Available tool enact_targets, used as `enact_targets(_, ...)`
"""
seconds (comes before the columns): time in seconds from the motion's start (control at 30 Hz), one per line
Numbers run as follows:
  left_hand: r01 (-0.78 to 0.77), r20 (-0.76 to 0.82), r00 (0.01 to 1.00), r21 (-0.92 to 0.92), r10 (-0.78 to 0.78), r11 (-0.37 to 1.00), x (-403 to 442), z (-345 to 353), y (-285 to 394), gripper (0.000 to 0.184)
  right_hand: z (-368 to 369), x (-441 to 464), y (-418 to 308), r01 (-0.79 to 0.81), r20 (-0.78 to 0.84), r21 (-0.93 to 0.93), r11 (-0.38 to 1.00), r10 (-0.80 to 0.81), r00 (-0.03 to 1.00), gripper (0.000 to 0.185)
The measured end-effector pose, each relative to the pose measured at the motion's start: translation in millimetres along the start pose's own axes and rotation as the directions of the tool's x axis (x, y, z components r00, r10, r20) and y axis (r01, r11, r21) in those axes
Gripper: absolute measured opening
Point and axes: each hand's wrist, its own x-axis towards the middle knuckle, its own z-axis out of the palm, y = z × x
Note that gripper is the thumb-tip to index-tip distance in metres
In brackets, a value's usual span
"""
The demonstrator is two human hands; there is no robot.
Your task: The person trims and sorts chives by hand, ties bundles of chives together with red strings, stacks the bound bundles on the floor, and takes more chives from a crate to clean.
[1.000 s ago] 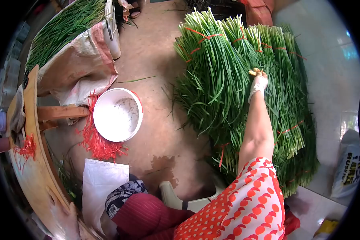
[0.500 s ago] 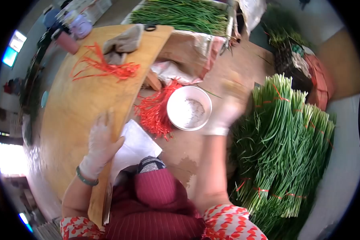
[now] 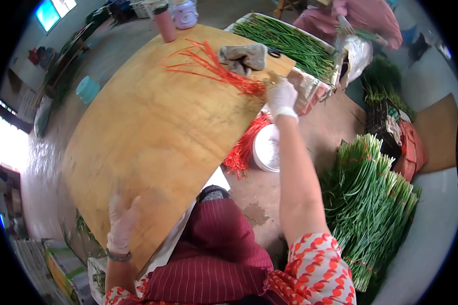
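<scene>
My right hand [image 3: 281, 95], in a pale glove, reaches to the right edge of the wooden board [image 3: 152, 117]. Its fingers are bent at the end of the red ties [image 3: 213, 71]; whether they grip any is too small to tell. Beside the ties lie a grey cloth [image 3: 244, 56] and black scissors [image 3: 274, 52]. Over the near left part of the board is my gloved left hand [image 3: 122, 218], blurred, fingers apart, with nothing in it. Tied green bundles [image 3: 366, 203] are stacked on the floor at the right.
Below the board's right edge are a white bucket [image 3: 267, 148] and more red ties [image 3: 243, 152]. A crate of green stalks [image 3: 290, 43] stands beyond it. Another person in pink [image 3: 361, 20] is at the top right. A pink bottle [image 3: 164, 23] stands on the far edge.
The view has swung left. My right hand has moved from the stacked bundles, past the bucket, to the red ties on the board. My left hand has come into view over the board.
</scene>
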Motion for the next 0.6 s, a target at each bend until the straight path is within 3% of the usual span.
enact_targets(0.07, 0.114, -0.049, 0.992, 0.043, -0.112, 0.993, -40.7, -15.3, -55.5, 0.06, 19.9, 14.9, 10.1, -0.037, 0.184, -0.091, 0.995, 0.054, 0.981, 0.028)
enact_targets(0.13, 0.228, -0.104, 0.97, 0.081, -0.22, 0.97, -82.2, -30.0, -96.6, 0.059, 29.7, 26.8, 15.5, 0.056, 0.281, -0.196, 0.979, 0.002, 0.96, 0.021)
enact_targets(0.2, 0.379, -0.284, 0.899, 0.121, -0.334, 0.918, -123.4, -36.4, -123.8, 0.056, 29.1, 33.4, 5.7, 0.059, 0.162, -0.178, 0.982, -0.03, 0.986, 0.017)
enact_targets(0.27, 0.444, -0.307, 0.866, 0.107, -0.395, 0.89, -161.9, -37.6, -151.3, 0.054, 12.7, 39.5, -18.0, 0.079, 0.027, -0.184, 0.98, -0.076, 0.997, 0.017)
enact_targets(0.33, 0.502, -0.329, 0.831, 0.094, -0.45, 0.86, -193.0, -33.1, -165.1, 0.051, 1.0, 49.1, -29.9, 0.182, -0.079, 0.079, 0.98, -0.176, 0.981, 0.018)
enact_targets(0.37, 0.553, -0.322, 0.786, -0.015, -0.527, 0.833, -206.3, -28.3, -166.7, 0.05, -3.2, 52.3, -37.1, 0.192, -0.077, 0.081, 0.978, -0.186, 0.979, 0.018)
enact_targets(0.43, 0.595, -0.299, 0.722, -0.192, -0.624, 0.78, -225.4, -21.4, -165.8, 0.048, -13.1, 53.6, -50.1, 0.257, 0.161, -0.324, 0.911, -0.214, 0.963, 0.014)
enact_targets(0.47, 0.6, -0.295, 0.719, -0.194, -0.629, 0.776, -231.1, -23.2, -165.2, 0.048, -20.4, 56.4, -50.6, 0.262, 0.167, -0.325, 0.909, -0.217, 0.962, 0.014)
enact_targets(0.53, 0.6, -0.363, 0.696, -0.178, -0.619, 0.78, -239.8, -24.1, -165.6, 0.046, -42.3, 60.0, -65.7, 0.183, 0.157, 0.103, 0.978, -0.198, 0.968, 0.015)
enact_targets(0.57, 0.609, -0.365, 0.685, -0.187, -0.63, 0.771, -245.6, -25.2, -168.5, 0.046, -56.3, 54.9, -78.7, 0.282, 0.061, -0.05, 0.958, -0.279, 0.958, 0.016)
enact_targets(0.6, 0.591, -0.388, 0.701, -0.153, -0.598, 0.792, -252.3, -27.5, -172.8, 0.045, -53.0, 66.5, -72.5, 0.262, 0.012, 0.079, 0.962, -0.264, 0.964, 0.016)
